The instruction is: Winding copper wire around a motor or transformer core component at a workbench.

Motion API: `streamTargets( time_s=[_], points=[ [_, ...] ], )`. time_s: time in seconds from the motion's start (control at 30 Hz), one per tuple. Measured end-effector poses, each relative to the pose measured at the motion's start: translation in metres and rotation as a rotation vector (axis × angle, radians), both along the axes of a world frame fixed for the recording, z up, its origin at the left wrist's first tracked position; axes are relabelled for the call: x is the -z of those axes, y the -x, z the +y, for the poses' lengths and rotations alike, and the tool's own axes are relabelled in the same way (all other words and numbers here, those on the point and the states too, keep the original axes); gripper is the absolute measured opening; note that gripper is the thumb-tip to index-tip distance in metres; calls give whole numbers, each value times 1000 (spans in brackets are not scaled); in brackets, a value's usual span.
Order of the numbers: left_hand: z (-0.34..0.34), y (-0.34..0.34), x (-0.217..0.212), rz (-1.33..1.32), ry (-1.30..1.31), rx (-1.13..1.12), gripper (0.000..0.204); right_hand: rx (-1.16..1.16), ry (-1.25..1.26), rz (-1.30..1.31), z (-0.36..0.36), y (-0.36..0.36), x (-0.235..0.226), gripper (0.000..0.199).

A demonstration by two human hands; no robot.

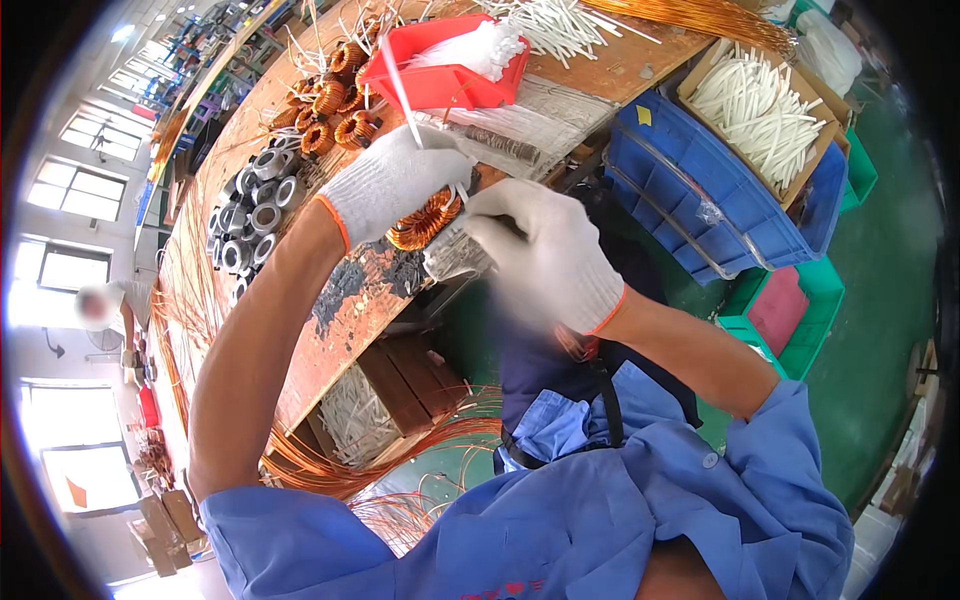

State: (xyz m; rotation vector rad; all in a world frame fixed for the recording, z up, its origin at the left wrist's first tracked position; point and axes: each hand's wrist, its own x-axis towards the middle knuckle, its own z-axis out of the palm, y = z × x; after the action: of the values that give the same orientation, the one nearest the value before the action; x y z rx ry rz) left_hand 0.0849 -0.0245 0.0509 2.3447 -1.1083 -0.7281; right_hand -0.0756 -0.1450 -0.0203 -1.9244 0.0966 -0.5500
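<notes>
Both my hands wear white knitted gloves with orange cuffs and meet at the table's edge. My left hand (395, 180) is closed over a copper-wound ring coil (424, 222), which shows below its fingers. A long thin white sleeve (400, 92) sticks up past this hand; its lower end is hidden. My right hand (550, 245) is closed, its fingertips bent in beside the coil. What they pinch, if anything, is hidden. Beneath the hands a greyish block (455, 255) projects at the table edge.
Wound coils (330, 95) and grey ring cores (262, 205) are heaped on the wooden table (345, 345). Behind my hands stands a red bin (405, 68) of white pieces. Blue crates (670, 190) at right carry a carton (690, 95) of white sleeves. Copper wires (400, 450) hang below.
</notes>
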Motion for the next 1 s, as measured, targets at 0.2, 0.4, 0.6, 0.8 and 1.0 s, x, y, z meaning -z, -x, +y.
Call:
streamTargets(
  time_s=[0.2,0.4,0.6,0.8,1.0],
  points=[
    [7,-7,15,-168,270,258,26,30,1003,-761,-36,-30,-46,13],
    [-2,-5,4,35,-121,-112,32,-104,1064,-458,-73,-61,-71,18],
    [-5,1,3,74,-64,-145,31,-401,274,74,-76,-60,-59,18],
    [-3,-4,13,98,-9,-161,28,-362,317,-84,-79,-69,-50,17],
    [-1,-3,9,27,-13,-80,33,-361,314,3,-76,-73,0,24]
  ],
)
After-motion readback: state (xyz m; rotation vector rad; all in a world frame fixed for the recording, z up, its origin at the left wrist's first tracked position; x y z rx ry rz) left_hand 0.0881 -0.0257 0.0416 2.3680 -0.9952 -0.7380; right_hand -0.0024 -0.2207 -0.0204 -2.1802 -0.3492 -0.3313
